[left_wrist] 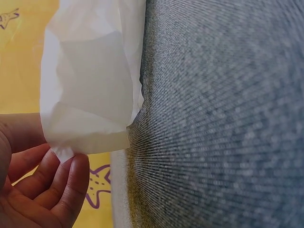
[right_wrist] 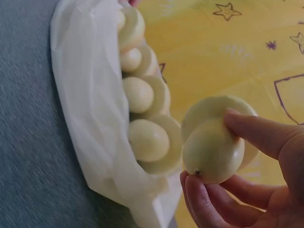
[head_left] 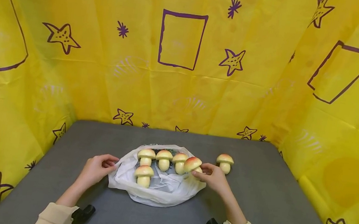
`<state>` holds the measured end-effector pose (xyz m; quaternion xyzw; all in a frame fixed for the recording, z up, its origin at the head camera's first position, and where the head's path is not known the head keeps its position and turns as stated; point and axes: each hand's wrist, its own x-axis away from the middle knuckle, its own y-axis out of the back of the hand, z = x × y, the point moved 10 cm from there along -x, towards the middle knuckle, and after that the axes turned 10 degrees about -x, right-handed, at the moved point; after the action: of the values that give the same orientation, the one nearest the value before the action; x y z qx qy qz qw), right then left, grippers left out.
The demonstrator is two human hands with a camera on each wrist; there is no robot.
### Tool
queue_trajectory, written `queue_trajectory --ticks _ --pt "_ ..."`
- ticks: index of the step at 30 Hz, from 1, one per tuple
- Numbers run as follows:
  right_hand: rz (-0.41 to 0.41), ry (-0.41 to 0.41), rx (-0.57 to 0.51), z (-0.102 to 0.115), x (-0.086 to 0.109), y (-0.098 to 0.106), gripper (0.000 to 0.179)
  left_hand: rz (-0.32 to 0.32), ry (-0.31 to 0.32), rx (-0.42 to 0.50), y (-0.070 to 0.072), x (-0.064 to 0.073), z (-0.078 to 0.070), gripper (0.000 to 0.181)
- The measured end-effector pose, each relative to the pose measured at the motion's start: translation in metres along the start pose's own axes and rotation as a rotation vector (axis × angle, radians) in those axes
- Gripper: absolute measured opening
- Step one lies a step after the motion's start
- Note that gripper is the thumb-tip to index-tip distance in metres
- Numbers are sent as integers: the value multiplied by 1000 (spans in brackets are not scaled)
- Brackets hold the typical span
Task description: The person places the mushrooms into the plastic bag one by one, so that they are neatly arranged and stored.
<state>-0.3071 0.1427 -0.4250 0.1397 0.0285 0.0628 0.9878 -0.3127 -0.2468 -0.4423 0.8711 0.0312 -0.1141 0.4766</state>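
Note:
A white plastic bag (head_left: 156,200) lies spread on the table with its mouth toward me. Several toy mushrooms (head_left: 144,175) with cream stems and orange-tinged caps are in it, most of them in a row along its back side. My left hand (head_left: 95,169) pinches the bag's left rim; the left wrist view shows the white film (left_wrist: 90,80) at the fingertips. My right hand (head_left: 214,178) grips one mushroom (head_left: 192,164) over the bag's right rim. In the right wrist view this mushroom (right_wrist: 213,149) sits between thumb and fingers, its stem end facing the camera.
One more mushroom (head_left: 225,164) stands upright on the grey table (head_left: 153,223), to the right of the bag and just beyond my right hand. Yellow cloth walls (head_left: 174,100) with purple drawings enclose the table at the back and both sides.

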Motion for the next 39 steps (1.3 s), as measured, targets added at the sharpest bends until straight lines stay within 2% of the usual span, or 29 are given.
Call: queue_trajectory --ticks 1,5,8,20,28,34,39 --pt "12 2 -9 6 3 -4 34 5 1 0 -1 0 0 20" --pt "55 -4 -44 1 -1 -17 35 8 9 0 0 1 1 20" --pt "54 -14 -53 -13 -9 -23 38 10 9 -3 2 2 2 20" --pt "98 -24 -48 -13 -8 -44 38 21 12 -3 1 9 4 19" --pt "73 -15 44 -11 -10 -49 33 23 23 -5 0 7 6 20" --pt "61 -45 30 -10 -12 -53 32 14 23 -1 1 4 4 19" --pt "60 -78 -1 -9 -14 -57 40 3 12 -2 3 -2 1 19"
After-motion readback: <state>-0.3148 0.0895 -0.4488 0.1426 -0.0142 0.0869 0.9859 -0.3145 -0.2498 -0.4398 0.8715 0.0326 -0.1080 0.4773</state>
